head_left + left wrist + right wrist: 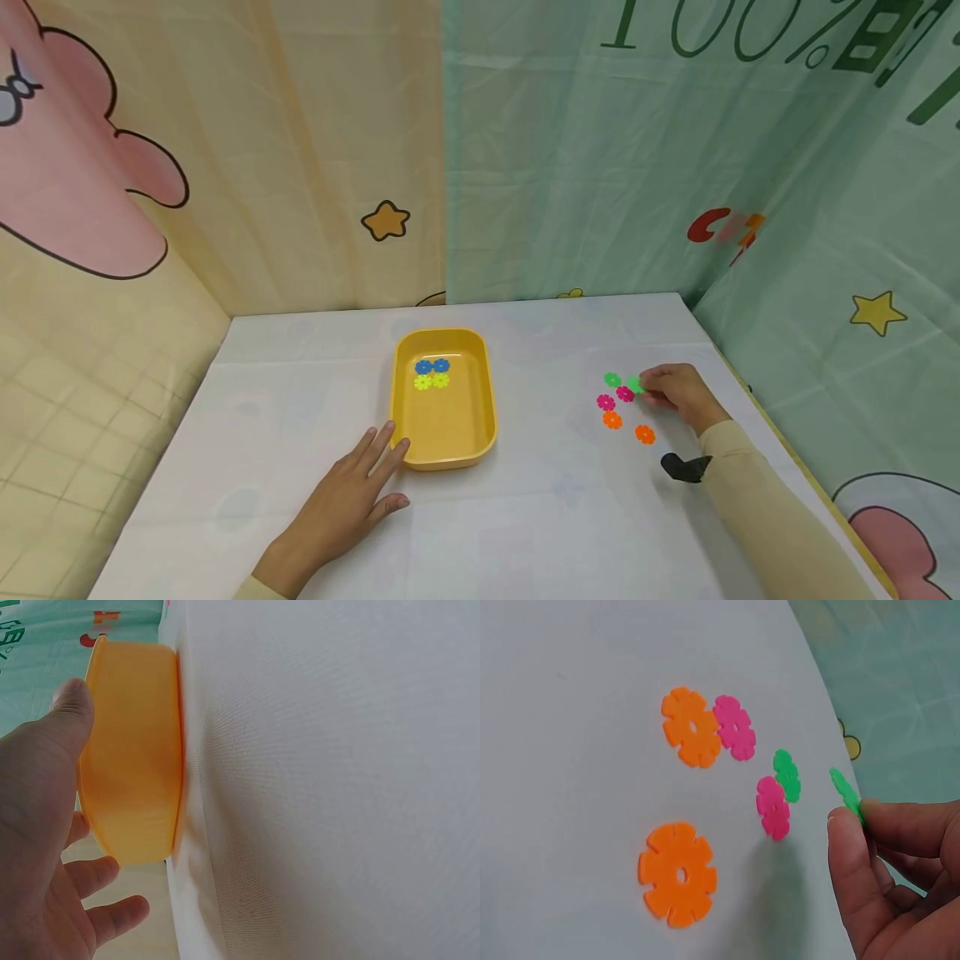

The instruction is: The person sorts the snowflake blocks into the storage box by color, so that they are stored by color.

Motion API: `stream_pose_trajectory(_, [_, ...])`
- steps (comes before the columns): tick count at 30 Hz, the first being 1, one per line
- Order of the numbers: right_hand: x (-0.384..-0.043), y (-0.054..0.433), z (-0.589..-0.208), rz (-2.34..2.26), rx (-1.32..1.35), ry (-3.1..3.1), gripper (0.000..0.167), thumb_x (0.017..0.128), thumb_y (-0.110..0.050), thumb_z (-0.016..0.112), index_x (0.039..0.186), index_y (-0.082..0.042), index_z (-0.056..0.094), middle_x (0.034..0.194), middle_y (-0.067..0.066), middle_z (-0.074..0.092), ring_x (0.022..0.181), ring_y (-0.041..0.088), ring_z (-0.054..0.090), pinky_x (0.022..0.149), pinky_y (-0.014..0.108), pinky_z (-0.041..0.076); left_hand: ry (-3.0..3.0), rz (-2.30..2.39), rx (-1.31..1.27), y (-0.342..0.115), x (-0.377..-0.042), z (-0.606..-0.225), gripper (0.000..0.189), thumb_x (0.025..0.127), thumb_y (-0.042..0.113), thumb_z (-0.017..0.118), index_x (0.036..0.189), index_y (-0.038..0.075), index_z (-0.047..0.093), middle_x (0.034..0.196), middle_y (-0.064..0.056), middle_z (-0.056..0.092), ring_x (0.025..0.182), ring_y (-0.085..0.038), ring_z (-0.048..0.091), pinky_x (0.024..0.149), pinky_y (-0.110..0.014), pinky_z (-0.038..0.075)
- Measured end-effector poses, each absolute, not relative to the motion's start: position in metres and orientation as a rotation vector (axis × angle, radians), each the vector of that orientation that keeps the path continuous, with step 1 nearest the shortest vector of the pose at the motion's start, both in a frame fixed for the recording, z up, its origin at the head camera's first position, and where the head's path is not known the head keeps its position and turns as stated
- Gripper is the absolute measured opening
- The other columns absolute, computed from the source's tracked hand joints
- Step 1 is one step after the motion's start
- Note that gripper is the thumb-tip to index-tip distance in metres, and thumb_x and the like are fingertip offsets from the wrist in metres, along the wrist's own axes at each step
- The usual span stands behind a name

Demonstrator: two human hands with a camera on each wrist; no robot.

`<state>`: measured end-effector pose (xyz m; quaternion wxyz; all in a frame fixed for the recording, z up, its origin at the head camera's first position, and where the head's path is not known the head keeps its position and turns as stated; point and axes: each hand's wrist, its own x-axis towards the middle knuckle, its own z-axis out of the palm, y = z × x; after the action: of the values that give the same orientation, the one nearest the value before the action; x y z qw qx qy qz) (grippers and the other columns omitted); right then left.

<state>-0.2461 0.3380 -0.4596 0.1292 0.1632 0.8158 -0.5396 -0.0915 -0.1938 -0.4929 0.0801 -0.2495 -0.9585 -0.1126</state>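
My right hand (678, 393) pinches a green flower-shaped plastic disc (846, 793) between thumb and forefinger, at the right side of the table. Near it lie another green disc (787, 775), two pink discs (772, 808) and two orange discs (678, 875), all notched around the rim with a small central hole. My left hand (347, 492) rests at the near left corner of a yellow tray (444, 433), fingers extended and fingertips at its rim. Inside the tray, towards its far end, two blue discs (423, 367) sit above two yellow-green discs (423, 382).
A white cloth covers the table (540, 500). Printed curtains (562, 167) hang behind it and along both sides. A black strap end (684, 468) sticks out from the right sleeve, over the table.
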Motion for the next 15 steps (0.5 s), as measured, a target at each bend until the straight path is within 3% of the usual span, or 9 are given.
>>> stream_pose_trajectory(15, [-0.258, 0.301, -0.431, -1.790, 0.389, 2.258, 0.043, 0.104, -0.014, 0.060, 0.137, 0.012, 0.051, 0.094, 0.001, 0.066, 0.076, 0.007, 0.071, 0.078, 0.021, 0.059, -2.864, -0.336, -0.759, -0.195, -0.092, -0.493, 0.076, 0.095, 0.053, 0.065, 0.158, 0.017, 0.041, 0.168, -0.013, 0.027, 0.149, -0.040, 0.034, 0.103, -0.057, 0.048])
